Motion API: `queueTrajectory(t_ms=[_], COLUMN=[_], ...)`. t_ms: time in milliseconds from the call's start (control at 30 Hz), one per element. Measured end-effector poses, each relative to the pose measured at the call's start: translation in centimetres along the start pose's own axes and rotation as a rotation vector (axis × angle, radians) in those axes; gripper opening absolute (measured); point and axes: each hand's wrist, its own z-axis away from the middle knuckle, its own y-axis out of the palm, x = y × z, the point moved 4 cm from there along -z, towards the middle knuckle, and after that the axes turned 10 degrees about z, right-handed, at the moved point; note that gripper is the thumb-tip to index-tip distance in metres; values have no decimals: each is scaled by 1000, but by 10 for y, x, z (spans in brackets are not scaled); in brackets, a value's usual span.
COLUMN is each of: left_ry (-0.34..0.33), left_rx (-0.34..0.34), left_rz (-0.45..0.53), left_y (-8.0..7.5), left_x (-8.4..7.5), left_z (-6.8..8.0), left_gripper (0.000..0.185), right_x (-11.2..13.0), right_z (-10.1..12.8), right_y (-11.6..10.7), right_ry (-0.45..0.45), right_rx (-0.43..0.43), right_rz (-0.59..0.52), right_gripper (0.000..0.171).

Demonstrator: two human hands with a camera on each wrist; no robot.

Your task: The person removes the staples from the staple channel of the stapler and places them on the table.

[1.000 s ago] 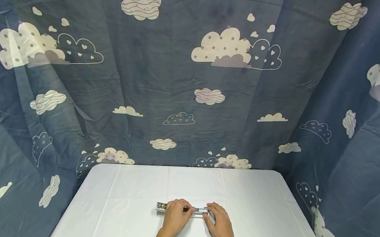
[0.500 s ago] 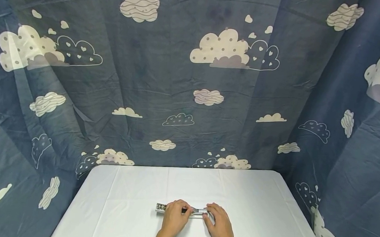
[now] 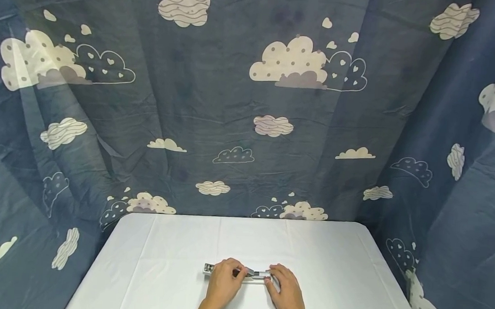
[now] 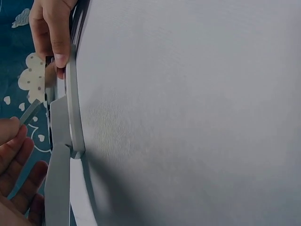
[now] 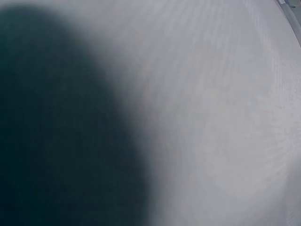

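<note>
Gripping stapler (image 3: 240, 273), both hands seemingly curled

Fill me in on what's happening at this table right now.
A person works with both bare hands on a long, flat silver stapler lying on the white tablecloth. The left hand holds its left part, fingers curled around a thin metal piece. The right hand steadies the right end, a fingertip pressing on it. The stapler appears opened out flat. Behind the table hangs a dark blue cloud-print cloth.
</note>
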Motion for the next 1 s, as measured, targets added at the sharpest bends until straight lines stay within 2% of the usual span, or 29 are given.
queueTrajectory(t_ms=[167,267,433,567,800,1000], left_ry=[11,9,-47,-79,-47,-66], left_rx=[-36,-36,-9,-23,-43,-58], left_rz=[14,32,70,95,142,170], left_y=[-8,-13,-21,-28,-37,-42], left_x=[2,3,5,6,8,15], left_z=[-1,-1,0,-1,-4,0], left_gripper=[9,7,6,7,6,9], right_x=[-1,-1,0,0,0,-2], right_z=[-1,-1,-1,-1,-2,-2], right_y=[-2,0,1,0,0,2], right_ry=[-7,-2,12,9,-12,2], right_rx=[-38,-39,1,0,-69,-9], right_rz=[8,20,30,17,5,-6], right_gripper=[26,26,28,29,26,29])
